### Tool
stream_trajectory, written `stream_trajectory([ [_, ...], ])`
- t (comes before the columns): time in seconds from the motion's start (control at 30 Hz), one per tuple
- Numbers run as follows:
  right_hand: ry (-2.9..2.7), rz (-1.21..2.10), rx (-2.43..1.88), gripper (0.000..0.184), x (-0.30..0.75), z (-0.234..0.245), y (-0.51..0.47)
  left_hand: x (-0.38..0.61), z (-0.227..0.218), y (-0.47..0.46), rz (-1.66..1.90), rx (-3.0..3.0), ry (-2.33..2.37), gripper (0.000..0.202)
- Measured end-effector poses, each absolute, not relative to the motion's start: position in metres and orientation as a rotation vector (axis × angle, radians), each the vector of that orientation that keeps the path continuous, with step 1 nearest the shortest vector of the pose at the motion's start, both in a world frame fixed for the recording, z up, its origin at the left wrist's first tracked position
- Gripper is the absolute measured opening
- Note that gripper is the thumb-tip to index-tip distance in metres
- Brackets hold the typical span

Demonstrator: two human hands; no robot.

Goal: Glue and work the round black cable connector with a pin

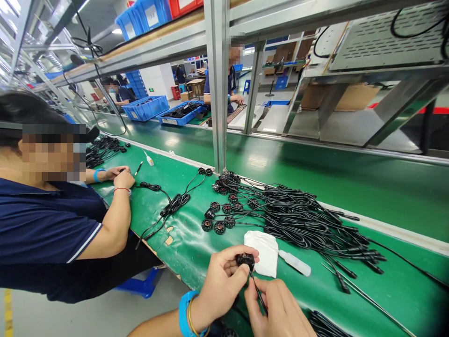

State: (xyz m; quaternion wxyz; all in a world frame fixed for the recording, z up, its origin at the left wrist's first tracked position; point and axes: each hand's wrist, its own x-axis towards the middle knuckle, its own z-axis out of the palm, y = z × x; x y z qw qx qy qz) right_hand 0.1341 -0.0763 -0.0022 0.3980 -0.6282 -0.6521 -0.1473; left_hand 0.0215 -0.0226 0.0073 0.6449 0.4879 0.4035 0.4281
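My left hand [220, 281] grips a small round black motor [245, 260] at the near edge of the green bench. My right hand [277, 309], just below and right of it, pinches the motor's black cable [258, 295] between its fingers. A folded white cloth [264, 250] lies right behind the motor, and a small white squeeze bottle [295, 263] rests beside the cloth. Further back sits a big pile of black cabled motors [291, 217].
A co-worker in a dark blue shirt [45, 224] sits at my left, hands on the bench by a cable bundle [173, 206]. A green conveyor belt [315, 173] runs behind a metal post [218, 84]. Blue bins [145, 107] and other people stand beyond.
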Motion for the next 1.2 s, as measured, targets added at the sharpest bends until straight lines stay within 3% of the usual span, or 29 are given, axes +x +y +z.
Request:
stream_trajectory([
  [0.27,-1.682,-0.32,-1.566,0.01,0.138,-0.009,-0.078,0.022,0.001,-0.019,0.981,1.131,0.908,0.019],
  [0.4,-1.728,-0.336,-1.565,0.008,0.145,-0.012,-0.078,0.02,0.004,-0.022,0.977,1.17,0.901,0.027],
  [0.8,-1.827,-0.113,-1.474,0.016,0.157,-0.019,-0.072,0.008,0.012,-0.026,0.868,1.578,1.043,0.035],
  [1.2,-1.781,-0.05,-1.533,0.021,0.158,-0.011,-0.08,0.009,0.013,-0.029,0.867,1.382,0.965,0.036],
])
